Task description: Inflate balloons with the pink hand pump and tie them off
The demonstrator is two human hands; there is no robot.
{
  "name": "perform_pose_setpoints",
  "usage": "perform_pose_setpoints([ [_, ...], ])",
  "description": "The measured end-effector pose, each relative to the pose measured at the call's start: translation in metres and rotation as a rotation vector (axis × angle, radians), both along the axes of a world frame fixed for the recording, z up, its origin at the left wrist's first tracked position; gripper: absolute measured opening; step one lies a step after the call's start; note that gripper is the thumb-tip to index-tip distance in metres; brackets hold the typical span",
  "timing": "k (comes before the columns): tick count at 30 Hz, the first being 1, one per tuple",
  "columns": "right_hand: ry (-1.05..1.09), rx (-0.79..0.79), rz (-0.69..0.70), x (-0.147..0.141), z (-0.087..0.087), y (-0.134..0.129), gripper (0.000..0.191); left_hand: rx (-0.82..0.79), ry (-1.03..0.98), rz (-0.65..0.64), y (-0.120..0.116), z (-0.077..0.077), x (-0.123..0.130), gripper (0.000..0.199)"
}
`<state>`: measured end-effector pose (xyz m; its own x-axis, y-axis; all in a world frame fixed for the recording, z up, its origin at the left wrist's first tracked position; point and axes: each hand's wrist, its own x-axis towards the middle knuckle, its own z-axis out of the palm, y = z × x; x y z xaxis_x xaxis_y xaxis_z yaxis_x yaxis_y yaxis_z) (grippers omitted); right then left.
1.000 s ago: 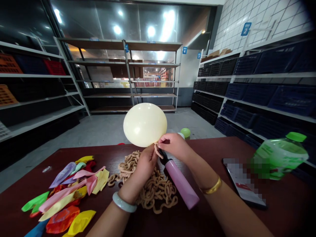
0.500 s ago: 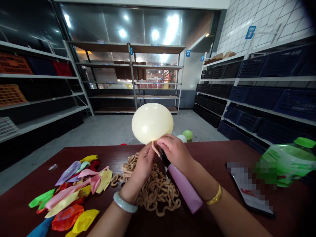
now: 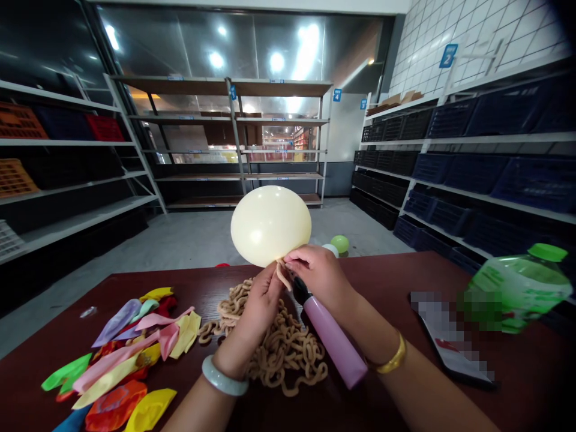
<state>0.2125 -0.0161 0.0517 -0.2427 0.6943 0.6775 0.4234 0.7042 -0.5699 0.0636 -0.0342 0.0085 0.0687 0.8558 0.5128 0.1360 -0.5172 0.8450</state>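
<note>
Metal shelves line the room behind a dark red table, with crates at both sides cut off by the frame. Above the table's far edge sits a pale cream balloon, blown up full, smooth and glossy, with small light spots on its skin. Its neck points down toward the person and is mostly covered by fingers. Left hand is closed, thumb and fingers gripping at the neck, where a short end of tan rope hangs out. Right hand has its fingertips pinched together at the same spot; whether they hold rope or neck is too small to tell. Beneath the hands lies a tangled rope pile, partly hidden by the left wrist. Just beside it is a pink pump, its black nozzle end partly behind the right hand. Flat balloons overlap on the left, the lowest cut off. At right, a phone and a green-capped bottle are partly blurred by blocks. Beyond the table, a green balloon partly covers a whitish one.
</note>
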Motion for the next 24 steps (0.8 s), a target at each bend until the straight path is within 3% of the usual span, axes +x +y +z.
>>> perform_pose_setpoints([
  [4, -0.033, 0.004, 0.027, 0.002, 0.001, 0.000, 0.017, 0.004, -0.013, -0.048, 0.000, 0.002, -0.001, 0.031],
  [8, -0.084, 0.015, -0.034, 0.002, 0.002, -0.003, 0.013, -0.042, -0.087, -0.046, -0.002, 0.002, -0.001, 0.031],
  [13, 0.053, 0.044, -0.088, -0.004, 0.001, -0.007, 0.006, -0.171, -0.265, -0.105, -0.001, -0.003, 0.003, 0.029],
  [19, 0.207, -0.080, -0.162, -0.013, -0.006, -0.009, 0.004, -0.259, -0.479, -0.241, -0.004, 0.001, 0.012, 0.028],
  [24, 0.305, -0.197, -0.068, -0.015, -0.006, -0.010, 0.007, -0.328, -0.632, -0.346, -0.006, 0.007, 0.016, 0.028],
])
